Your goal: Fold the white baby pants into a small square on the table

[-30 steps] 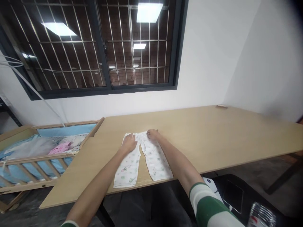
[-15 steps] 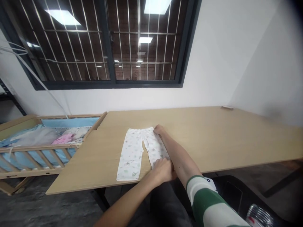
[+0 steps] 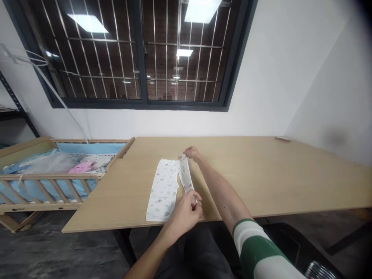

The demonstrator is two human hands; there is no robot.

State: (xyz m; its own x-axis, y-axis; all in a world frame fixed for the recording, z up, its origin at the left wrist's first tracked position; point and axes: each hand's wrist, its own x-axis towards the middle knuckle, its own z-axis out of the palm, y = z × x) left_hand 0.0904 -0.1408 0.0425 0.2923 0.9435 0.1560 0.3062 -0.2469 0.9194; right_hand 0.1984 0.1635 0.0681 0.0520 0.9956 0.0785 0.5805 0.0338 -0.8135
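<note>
A small pair of white printed pants (image 3: pixel 163 188) lies near the front edge of the table, waistband toward the wall. My right hand (image 3: pixel 192 152) pinches the right end of the waistband and holds it up off the wood. Closer to me, my left hand (image 3: pixel 187 211) is closed on the hem of the right leg, its fingers curled around the fabric. That leg is raised and tilted between both hands, while the left leg lies flat.
The wooden table (image 3: pixel 247 174) runs along the wall under a barred window (image 3: pixel 145 58). A crib (image 3: pixel 58 176) with blue lining, bedding and pink cloth stands at the left. A small white object (image 3: pixel 283 138) lies at the table's back right. A black chair (image 3: pixel 286 240) is at lower right.
Both hands have lifted the right side of the pants and brought it a little to the left. The right leg has gone from flat to raised. The view has shifted slightly.
</note>
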